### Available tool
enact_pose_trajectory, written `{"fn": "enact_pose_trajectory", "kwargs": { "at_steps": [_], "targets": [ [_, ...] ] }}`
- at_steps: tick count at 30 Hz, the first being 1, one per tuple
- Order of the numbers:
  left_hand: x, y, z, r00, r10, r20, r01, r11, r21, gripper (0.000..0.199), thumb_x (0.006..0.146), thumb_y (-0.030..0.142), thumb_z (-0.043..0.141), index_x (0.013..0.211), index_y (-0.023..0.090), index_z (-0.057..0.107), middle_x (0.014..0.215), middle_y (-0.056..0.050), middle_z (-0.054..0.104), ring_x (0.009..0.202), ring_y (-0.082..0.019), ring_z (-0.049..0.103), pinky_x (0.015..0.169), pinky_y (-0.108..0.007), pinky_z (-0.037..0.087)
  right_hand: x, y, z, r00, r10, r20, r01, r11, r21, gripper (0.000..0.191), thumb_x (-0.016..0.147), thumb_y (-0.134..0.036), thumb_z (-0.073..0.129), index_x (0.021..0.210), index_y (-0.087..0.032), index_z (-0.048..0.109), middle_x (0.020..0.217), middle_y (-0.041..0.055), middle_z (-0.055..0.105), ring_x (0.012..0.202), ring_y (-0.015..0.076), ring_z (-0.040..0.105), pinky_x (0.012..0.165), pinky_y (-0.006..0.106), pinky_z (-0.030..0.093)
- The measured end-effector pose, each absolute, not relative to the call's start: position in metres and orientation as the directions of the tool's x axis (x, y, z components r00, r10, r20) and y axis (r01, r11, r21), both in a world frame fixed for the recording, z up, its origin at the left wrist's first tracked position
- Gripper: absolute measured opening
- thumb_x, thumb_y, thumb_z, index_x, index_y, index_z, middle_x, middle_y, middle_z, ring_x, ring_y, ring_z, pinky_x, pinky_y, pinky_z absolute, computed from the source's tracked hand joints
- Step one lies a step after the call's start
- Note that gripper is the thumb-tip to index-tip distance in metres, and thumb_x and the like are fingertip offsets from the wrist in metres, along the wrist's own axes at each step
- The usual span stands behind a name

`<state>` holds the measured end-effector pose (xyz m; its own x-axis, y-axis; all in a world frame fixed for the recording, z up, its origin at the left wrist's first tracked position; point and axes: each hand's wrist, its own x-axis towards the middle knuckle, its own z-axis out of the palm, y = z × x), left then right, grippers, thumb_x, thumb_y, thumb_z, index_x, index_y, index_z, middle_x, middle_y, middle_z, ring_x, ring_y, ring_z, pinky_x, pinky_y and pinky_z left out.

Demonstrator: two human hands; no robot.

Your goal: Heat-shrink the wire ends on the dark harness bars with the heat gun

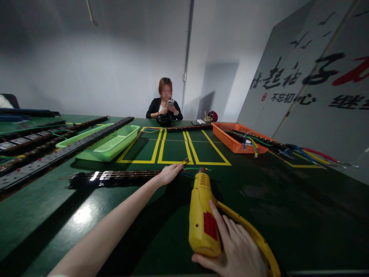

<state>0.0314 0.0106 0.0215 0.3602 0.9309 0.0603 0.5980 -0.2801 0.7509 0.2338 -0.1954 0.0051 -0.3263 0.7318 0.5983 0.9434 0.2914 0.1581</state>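
My right hand (240,246) grips a yellow heat gun (204,219) round the rear of its body, beside the looped handle. The gun's dark nozzle points away from me across the green table. My left hand (170,174) is closed round thin wires (186,161) at the end of a dark strip-shaped assembly (115,177) lying flat on the table. A red and yellow wire tip sticks out past its fingers. Green and blue wires run just right of the hand, near the nozzle. What lies inside the fingers is hidden.
Green baskets (111,144) and several long strips with sockets (49,159) lie at left. An orange basket (227,140) at right holds a strip with coloured wires (319,154). A person (165,104) sits opposite with a phone. Yellow tape (173,161) marks the table (273,215).
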Motion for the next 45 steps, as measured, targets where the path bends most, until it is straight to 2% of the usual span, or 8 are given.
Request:
{"fn": "enact_pose_trajectory", "kwargs": {
  "at_steps": [4,13,20,28,33,37,41,45],
  "targets": [
    [0.029,0.013,0.021,0.375,0.927,0.020,0.567,-0.247,0.786,0.063,0.088,0.061,0.024,0.111,0.018,0.064,0.121,-0.006,0.062,0.112,-0.024,0.054,0.101,-0.034,0.036,0.245,-0.194,0.005,-0.291,0.722,0.628,0.956,0.236,0.173,0.113,0.061,-0.085,0.044,0.143,-0.010,0.022,0.097,0.0099,0.068,0.080,0.0224,0.065,0.068,0.032,0.048],
    [0.028,0.016,0.022,0.426,0.905,0.010,0.536,-0.261,0.803,0.064,0.089,0.060,0.021,0.107,0.018,0.066,0.121,-0.006,0.061,0.112,-0.023,0.054,0.100,-0.034,0.038,0.237,-0.195,0.002,-0.274,0.722,0.635,0.962,0.208,0.179,0.111,0.064,-0.085,0.041,0.143,-0.009,0.021,0.096,0.0133,0.068,0.083,0.0251,0.065,0.071,0.035,0.049],
    [0.028,0.016,0.020,0.443,0.895,0.042,0.508,-0.289,0.812,0.065,0.089,0.060,0.021,0.109,0.016,0.065,0.121,-0.006,0.062,0.112,-0.023,0.054,0.102,-0.034,0.037,0.200,-0.200,0.002,-0.319,0.720,0.616,0.943,0.305,0.132,0.121,0.059,-0.087,0.041,0.145,-0.005,0.013,0.093,0.0133,0.069,0.080,0.0262,0.065,0.070,0.037,0.050],
    [0.028,0.013,0.021,0.414,0.910,0.037,0.509,-0.265,0.819,0.064,0.087,0.061,0.025,0.111,0.017,0.064,0.125,-0.006,0.060,0.119,-0.025,0.051,0.106,-0.038,0.033,0.181,-0.201,0.003,-0.331,0.732,0.596,0.931,0.356,0.080,0.116,0.057,-0.090,0.035,0.139,-0.009,0.035,0.090,0.0122,0.069,0.076,0.0249,0.066,0.069,0.036,0.050],
    [0.027,0.015,0.019,0.406,0.914,0.030,0.548,-0.269,0.792,0.067,0.087,0.063,0.024,0.117,0.016,0.061,0.129,-0.007,0.056,0.121,-0.026,0.049,0.106,-0.036,0.033,0.189,-0.199,0.004,-0.356,0.689,0.632,0.920,0.376,0.108,0.121,0.056,-0.090,0.038,0.143,-0.007,0.023,0.093,0.0117,0.070,0.079,0.0252,0.066,0.071,0.036,0.050],
    [0.026,0.017,0.018,0.431,0.902,0.030,0.533,-0.282,0.798,0.065,0.088,0.060,0.023,0.114,0.014,0.061,0.127,-0.009,0.058,0.119,-0.024,0.050,0.105,-0.035,0.033,0.201,-0.198,0.006,-0.355,0.724,0.591,0.924,0.368,0.105,0.122,0.056,-0.085,0.047,0.145,-0.008,0.015,0.100,0.0101,0.068,0.082,0.0238,0.066,0.072,0.034,0.050],
    [0.027,0.019,0.018,0.453,0.891,0.039,0.517,-0.299,0.802,0.059,0.089,0.054,0.025,0.111,0.015,0.063,0.125,-0.008,0.059,0.117,-0.023,0.052,0.106,-0.035,0.032,0.220,-0.197,0.007,-0.307,0.740,0.598,0.946,0.305,0.108,0.119,0.056,-0.084,0.051,0.144,-0.010,0.018,0.098,0.0092,0.069,0.082,0.0233,0.065,0.071,0.033,0.050],
    [0.026,0.021,0.016,0.432,0.902,0.011,0.524,-0.261,0.811,0.060,0.087,0.058,0.028,0.116,0.017,0.060,0.127,-0.006,0.057,0.120,-0.024,0.049,0.107,-0.035,0.031,0.239,-0.194,0.002,-0.263,0.743,0.615,0.964,0.228,0.137,0.111,0.061,-0.084,0.045,0.142,-0.012,0.023,0.100,0.0107,0.068,0.085,0.0232,0.066,0.070,0.032,0.050]
  ]
}}
